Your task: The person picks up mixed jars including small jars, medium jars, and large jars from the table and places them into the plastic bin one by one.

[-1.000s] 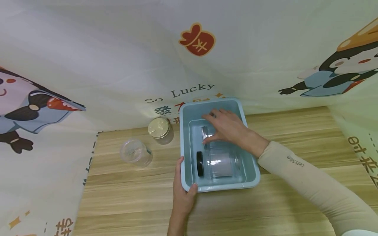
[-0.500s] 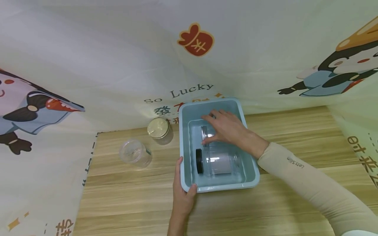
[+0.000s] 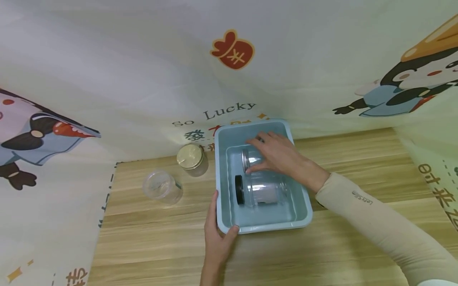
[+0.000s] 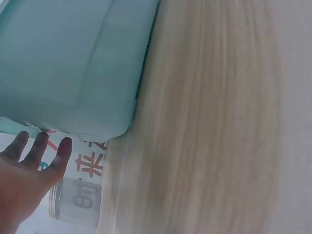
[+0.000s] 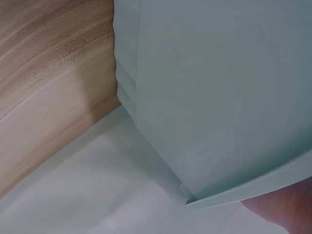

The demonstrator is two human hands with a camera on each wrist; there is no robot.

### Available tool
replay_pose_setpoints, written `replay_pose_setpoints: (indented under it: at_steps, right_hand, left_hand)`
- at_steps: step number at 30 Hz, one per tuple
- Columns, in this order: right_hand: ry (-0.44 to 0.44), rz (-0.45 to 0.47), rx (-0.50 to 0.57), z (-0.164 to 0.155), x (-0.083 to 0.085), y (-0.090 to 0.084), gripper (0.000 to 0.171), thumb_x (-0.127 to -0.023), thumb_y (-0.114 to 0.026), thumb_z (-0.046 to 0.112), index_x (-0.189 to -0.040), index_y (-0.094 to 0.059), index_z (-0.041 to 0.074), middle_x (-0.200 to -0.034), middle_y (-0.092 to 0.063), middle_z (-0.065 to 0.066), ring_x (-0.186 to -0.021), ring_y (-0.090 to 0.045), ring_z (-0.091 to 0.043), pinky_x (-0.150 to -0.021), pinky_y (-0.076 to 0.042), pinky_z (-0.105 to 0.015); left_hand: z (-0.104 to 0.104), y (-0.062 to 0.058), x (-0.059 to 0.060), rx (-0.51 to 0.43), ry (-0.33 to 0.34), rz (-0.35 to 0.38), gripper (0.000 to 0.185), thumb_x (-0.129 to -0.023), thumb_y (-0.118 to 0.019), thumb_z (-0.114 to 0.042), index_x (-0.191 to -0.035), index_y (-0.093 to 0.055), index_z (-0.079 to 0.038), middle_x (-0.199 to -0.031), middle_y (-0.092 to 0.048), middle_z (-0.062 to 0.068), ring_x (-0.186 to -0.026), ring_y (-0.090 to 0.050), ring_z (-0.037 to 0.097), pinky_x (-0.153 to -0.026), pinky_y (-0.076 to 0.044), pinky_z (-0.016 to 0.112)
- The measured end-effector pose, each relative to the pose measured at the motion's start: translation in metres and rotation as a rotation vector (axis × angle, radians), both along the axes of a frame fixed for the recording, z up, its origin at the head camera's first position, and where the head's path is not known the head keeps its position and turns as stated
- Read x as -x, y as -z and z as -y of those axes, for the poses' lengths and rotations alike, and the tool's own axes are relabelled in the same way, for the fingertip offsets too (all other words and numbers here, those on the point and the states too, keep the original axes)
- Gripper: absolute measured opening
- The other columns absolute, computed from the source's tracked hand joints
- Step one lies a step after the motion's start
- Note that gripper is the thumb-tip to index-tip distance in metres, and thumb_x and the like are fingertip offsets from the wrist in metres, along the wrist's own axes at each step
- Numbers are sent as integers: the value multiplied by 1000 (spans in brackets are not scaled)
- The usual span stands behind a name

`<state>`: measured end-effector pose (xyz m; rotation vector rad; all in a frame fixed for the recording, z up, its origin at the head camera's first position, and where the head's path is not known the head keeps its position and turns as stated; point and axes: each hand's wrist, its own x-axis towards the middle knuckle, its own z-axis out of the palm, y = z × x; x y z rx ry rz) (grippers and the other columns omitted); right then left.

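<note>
In the head view, a light blue plastic basin (image 3: 266, 228) stands on the wooden table. Two clear jars lie on their sides in it: one with a silver lid (image 3: 245, 161), the other, larger jar (image 3: 264, 190) with a black lid (image 3: 239, 190). My right hand (image 3: 277, 155) reaches over the silver-lidded jar (image 3: 255, 159) and grips it, thumb near its lid, covering much of its body. My left hand (image 3: 219, 238) holds the basin's near left corner, thumb on the rim. Its fingers (image 4: 62, 155) lie against the outer wall in the left wrist view.
Left of the basin stand an upright jar with a gold lid (image 3: 190, 156) and a clear open jar (image 3: 163, 186). A printed cloth (image 3: 150, 79) hangs close behind the basin, with more cloth at both sides of the table (image 3: 157, 238).
The black-lidded jar has shifted toward the back of the basin, closer to the silver-lidded jar. Both hands keep nearly the same places; the view has shifted slightly.
</note>
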<state>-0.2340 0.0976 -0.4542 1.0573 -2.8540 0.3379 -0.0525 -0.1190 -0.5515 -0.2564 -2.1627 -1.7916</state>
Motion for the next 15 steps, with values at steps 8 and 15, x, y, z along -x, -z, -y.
replay_pose_setpoints:
  at_steps: [8, 15]
  right_hand:
    - [-4, 0, 13, 0, -2, 0, 92, -72, -72, 70, -142, -53, 13, -130, -60, -16, -115, -58, -39, -101, -44, -53]
    - [-32, -49, 46, -3, -5, -2, 88, -73, -73, 68, -139, -56, 12, -125, -61, -15, -109, -60, -36, -100, -45, -52]
  left_hand:
    - [3, -5, 1, 57, -10, -24, 88, -85, -73, -46, -156, -32, -14, -154, -40, 8, -132, -45, 40, -109, -36, 28]
    - [6, -11, 2, 140, -29, -33, 86, -87, -67, -58, -154, -36, -14, -154, -40, 6, -135, -44, 29, -108, -39, 33]
